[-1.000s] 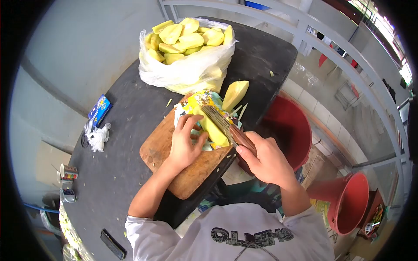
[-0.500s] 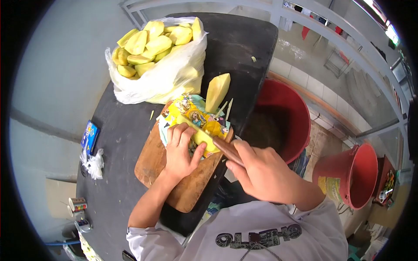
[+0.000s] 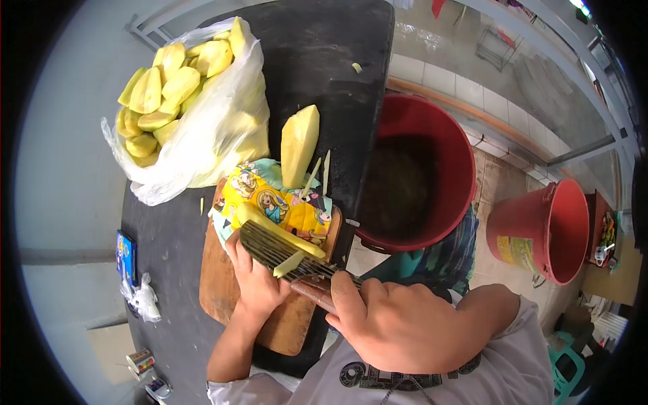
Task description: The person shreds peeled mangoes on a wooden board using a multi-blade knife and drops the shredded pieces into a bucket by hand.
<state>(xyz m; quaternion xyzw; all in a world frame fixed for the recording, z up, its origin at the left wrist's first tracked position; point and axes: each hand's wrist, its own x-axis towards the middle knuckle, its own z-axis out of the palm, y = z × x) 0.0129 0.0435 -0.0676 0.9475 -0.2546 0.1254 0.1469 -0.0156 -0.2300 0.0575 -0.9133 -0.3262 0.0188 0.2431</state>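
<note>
Beyond the knife [image 3: 262, 247] my right hand [image 3: 405, 327] is gripping, fruit [image 3: 280, 232] is slanting far-left to near-right; my left hand [image 3: 260, 280] is nearer, grip hidden.

The right hand [image 3: 399, 320] clenches near the partly hidden left hand [image 3: 259, 280].

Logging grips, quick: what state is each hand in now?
Left hand: open or closed cannot be told; partly hidden behind the brown-handled, ridged metal knife, near the long yellow fruit piece.
Right hand: closed, holding that knife.
</note>
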